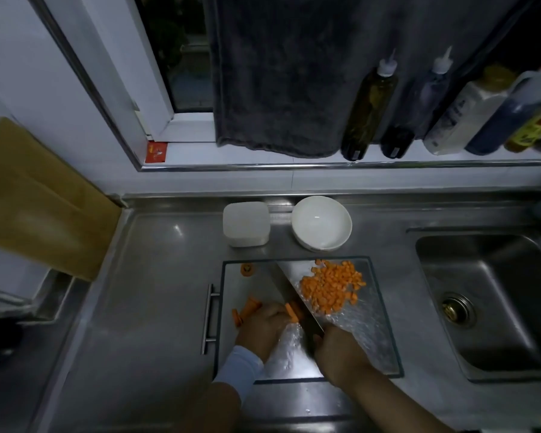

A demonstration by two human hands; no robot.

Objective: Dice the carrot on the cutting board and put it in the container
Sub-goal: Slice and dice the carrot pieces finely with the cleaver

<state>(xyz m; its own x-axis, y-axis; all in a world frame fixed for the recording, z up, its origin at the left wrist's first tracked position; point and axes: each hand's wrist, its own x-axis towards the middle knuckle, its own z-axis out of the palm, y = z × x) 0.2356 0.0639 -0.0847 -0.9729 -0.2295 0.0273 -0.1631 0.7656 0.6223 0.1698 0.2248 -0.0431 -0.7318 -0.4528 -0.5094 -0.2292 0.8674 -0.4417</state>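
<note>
1. Steel knife (294, 304) gripped in the right hand (341, 354), fingers wrapped shut round the handle; blade runs up and left across the board (378, 339), edge down on the carrot.
2. Left hand (263, 326) presses carrot strips (292, 310) flat against the blade's left face, fingers curled over them and closed on them. White sleeve (241, 370) at that wrist.
3. More uncut strips (247, 309) lie just left of the left hand, on the board.
4. Diced carrot (331, 285) heaped on the board's far right part, right of the blade.
5. Carrot end (248, 270) sits alone at the board's far left corner.
6. Board is clear, wet-looking, on a steel counter (156, 292); bar handle (210, 317) along its left edge.
7. Container (245, 223), white and lidded, stands beyond the board; no carrot visible in it. White bowl (321, 221) just right of it.
8. Sink (497, 301) to the right. Bottles (369, 104) and a dark towel (278, 73) on the sill behind.
</note>
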